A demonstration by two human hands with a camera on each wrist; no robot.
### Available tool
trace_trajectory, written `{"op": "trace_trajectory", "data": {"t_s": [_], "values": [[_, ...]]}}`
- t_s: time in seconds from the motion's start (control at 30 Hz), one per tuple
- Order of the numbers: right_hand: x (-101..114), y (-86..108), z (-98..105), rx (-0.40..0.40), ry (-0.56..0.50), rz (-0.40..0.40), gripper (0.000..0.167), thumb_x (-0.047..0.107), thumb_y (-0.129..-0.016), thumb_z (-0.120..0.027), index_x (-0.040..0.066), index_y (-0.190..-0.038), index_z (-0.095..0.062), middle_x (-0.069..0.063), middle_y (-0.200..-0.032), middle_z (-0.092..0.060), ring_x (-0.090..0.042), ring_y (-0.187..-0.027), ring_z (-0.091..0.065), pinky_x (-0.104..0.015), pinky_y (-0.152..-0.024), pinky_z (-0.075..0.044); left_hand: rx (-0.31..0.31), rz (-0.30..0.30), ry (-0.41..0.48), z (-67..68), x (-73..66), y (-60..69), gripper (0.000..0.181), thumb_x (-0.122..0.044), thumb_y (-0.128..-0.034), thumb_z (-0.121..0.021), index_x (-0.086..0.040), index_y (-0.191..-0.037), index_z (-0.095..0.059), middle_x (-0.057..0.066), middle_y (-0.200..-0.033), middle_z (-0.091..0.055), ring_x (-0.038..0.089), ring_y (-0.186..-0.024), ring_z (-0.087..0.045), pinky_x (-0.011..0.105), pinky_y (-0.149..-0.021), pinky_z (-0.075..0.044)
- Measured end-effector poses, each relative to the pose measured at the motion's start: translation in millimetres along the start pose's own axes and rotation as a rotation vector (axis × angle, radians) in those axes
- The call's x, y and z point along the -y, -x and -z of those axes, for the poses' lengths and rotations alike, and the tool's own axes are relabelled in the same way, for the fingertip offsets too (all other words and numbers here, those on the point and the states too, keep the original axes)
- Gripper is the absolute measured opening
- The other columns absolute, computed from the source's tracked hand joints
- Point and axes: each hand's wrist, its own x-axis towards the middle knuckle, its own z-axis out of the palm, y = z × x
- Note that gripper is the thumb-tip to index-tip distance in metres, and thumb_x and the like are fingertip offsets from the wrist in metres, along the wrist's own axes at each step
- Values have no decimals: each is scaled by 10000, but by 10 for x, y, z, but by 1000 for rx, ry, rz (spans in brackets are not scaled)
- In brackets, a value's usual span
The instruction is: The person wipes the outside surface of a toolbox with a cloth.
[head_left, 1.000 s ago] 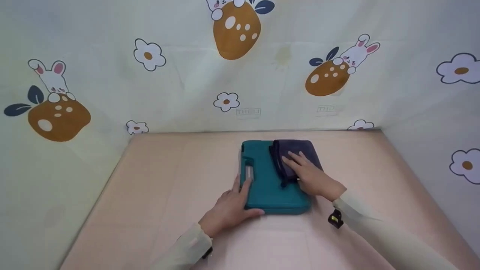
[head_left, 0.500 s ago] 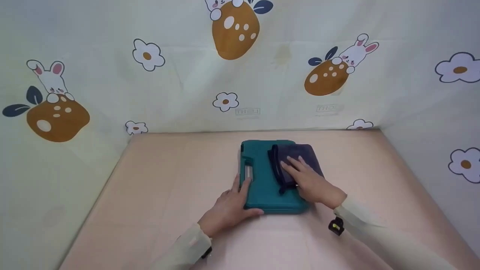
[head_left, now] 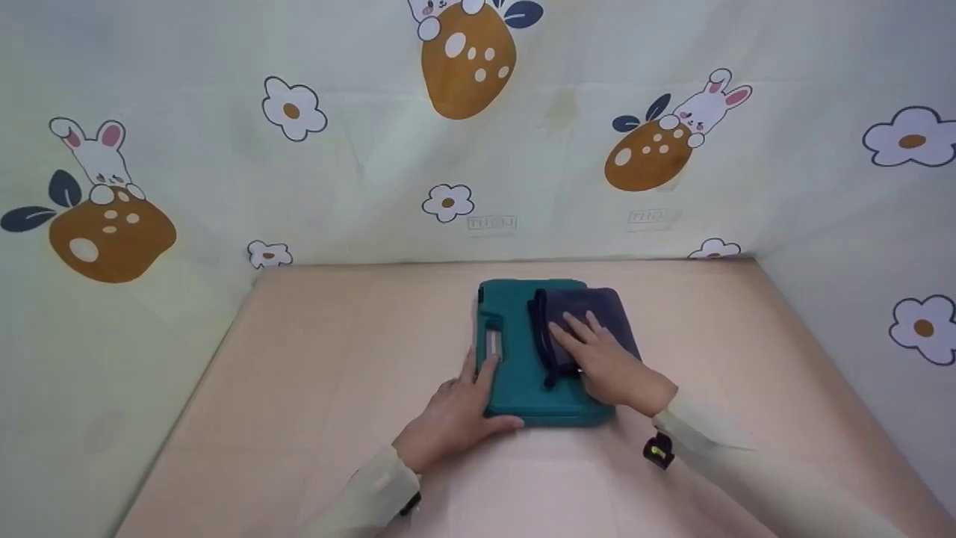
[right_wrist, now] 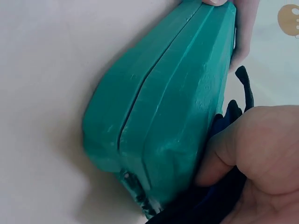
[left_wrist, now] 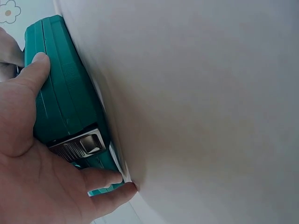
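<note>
A teal hard plastic carrying case (head_left: 519, 388) lies flat on the table, its handle opening on the left side. My left hand (head_left: 452, 418) holds its near left corner, thumb on the front side and fingers along the left side by the handle. In the left wrist view a dark metallic latch (left_wrist: 88, 143) shows between thumb and fingers. My right hand (head_left: 609, 366) presses a folded dark purple cloth (head_left: 605, 310) onto the case's right part, fingers extended and spread. The right wrist view shows the thumb low at the cloth's edge; a loop (right_wrist: 245, 84) sticks out from the cloth.
The pale pinkish table covering (head_left: 336, 344) runs back to a fabric wall (head_left: 358, 149) printed with rabbits, fruit and flowers. Similar walls stand at left and right. Black bands are on both wrists.
My right hand and the cloth have moved toward me over the case, then slightly left, uncovering more of its far edge. My left hand and the case have stayed put.
</note>
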Motion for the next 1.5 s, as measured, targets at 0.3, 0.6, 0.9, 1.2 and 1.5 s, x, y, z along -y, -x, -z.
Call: {"op": "trace_trajectory", "data": {"t_s": [0.3, 0.6, 0.9, 1.2, 1.5], "values": [[121, -157, -1, 29, 26, -3, 609, -134, -948, -508, -46, -1536, -374, -343, -1555, -295, -630, -1376, -230, -697, -1047, -271, 1, -7, -14, 2, 3, 8, 1126, -761, -834, -607, -133, -1645, -140, 217, -1669, -10, 472, -1366, -400, 600, -1095, -320], [236, -323, -5, 101, 27, -21, 624, -93, -983, -523, -4, -1571, -334, -304, -1592, -250, -596, -1405, -203, -674, -1075, -253, 12, 1, 0, 4, 13, -16, 1122, -774, -833, -593, -141, -1645, -149, 206, -1672, 3, 465, -1393, -365, 605, -1104, -300], [342, -532, 4, 176, 42, -6, 694, -87, -973, -537, 57, -1604, -287, -230, -1637, -200, -537, -1447, -163, -612, -1115, -228, 26, -8, 9, 9, 18, -20, 1123, -771, -838, -583, -125, -1643, -142, 217, -1667, 24, 406, -1416, -361, 587, -1128, -267], [413, -688, -23, 204, 86, 36, 771, -119, -918, -592, 108, -1604, -321, -165, -1646, -230, -466, -1478, -153, -573, -1142, -206, 9, -23, 8, 9, 32, 6, 1161, -739, -861, -601, 16, -1606, -128, 252, -1655, -45, 365, -1443, -326, 576, -1130, -269], [507, -789, -67, 237, 130, 52, 756, -109, -920, -610, 147, -1591, -373, -77, -1651, -258, -405, -1502, -123, -545, -1159, -163, -33, -11, 12, -14, 25, 56, 1150, -700, -878, -627, 88, -1558, -139, 298, -1590, -226, 401, -1424, -335, 555, -1131, -281]]}}
